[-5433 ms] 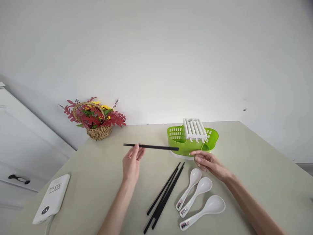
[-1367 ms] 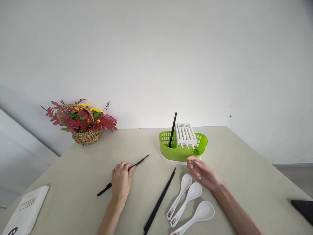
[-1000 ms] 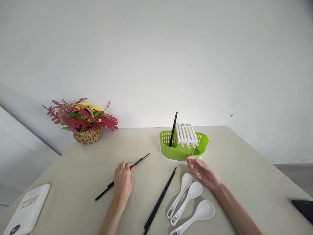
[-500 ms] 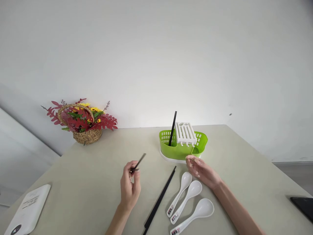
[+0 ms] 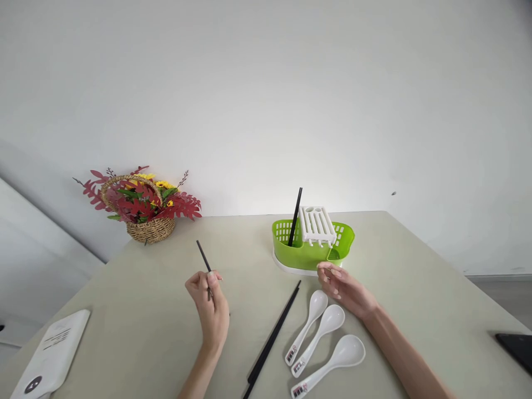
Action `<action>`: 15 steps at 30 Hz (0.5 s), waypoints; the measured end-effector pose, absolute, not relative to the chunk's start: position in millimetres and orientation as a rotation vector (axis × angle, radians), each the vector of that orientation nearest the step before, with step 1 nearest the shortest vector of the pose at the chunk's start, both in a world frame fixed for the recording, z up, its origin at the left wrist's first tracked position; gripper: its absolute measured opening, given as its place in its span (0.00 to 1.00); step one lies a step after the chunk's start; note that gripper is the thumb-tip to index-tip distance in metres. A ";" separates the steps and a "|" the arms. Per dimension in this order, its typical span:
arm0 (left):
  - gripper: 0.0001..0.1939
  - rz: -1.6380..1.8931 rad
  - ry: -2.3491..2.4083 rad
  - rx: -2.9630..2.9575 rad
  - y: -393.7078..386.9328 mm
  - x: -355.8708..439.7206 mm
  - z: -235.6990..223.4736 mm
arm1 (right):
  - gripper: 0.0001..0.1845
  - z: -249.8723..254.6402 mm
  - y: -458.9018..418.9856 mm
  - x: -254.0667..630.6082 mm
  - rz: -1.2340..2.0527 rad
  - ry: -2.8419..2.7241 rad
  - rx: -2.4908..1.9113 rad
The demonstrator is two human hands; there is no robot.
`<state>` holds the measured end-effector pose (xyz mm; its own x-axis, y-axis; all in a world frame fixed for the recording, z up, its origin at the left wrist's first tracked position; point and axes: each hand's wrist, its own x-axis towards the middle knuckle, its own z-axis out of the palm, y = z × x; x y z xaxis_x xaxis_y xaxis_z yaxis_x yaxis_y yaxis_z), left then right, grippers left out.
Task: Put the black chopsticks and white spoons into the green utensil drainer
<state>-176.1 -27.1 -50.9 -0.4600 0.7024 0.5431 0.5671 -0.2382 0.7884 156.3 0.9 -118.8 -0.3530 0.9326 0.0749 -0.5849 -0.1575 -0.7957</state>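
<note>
My left hand (image 5: 211,305) is raised above the table, its fingers pinched round black chopsticks (image 5: 203,257) that point up and to the left. My right hand (image 5: 344,288) rests on the table with loosely curled fingers, touching the front of the green cutlery drainer (image 5: 305,256), and holds nothing. A black chopstick (image 5: 295,216) stands upright in the drainer's left part, beside its white slotted insert (image 5: 316,224). More black chopsticks (image 5: 272,339) lie on the table between my hands. Three white spoons (image 5: 322,341) lie just below my right hand.
A wicker basket of red and yellow flowers (image 5: 145,205) stands at the back left by the wall. A white power bank (image 5: 50,354) lies at the near left corner. A dark flat object (image 5: 517,346) sits at the right edge of the beige table (image 5: 415,277).
My left hand picked the chopsticks up off the table and turned them from pointing right to pointing up-left. Earlier, one chopstick went into the drainer. My right hand stayed put.
</note>
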 end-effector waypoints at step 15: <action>0.28 1.460 1.695 1.252 -28.7 -174.6 -51.1 | 0.18 -114.0 -0.5 154.2 1.753 -0.908 -0.531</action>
<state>-174.6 -28.7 -51.1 -0.3991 0.9047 0.1494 0.2818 -0.0341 0.9589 154.2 -0.5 -114.0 -0.3578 0.9311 0.0710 -0.5948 -0.1686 -0.7860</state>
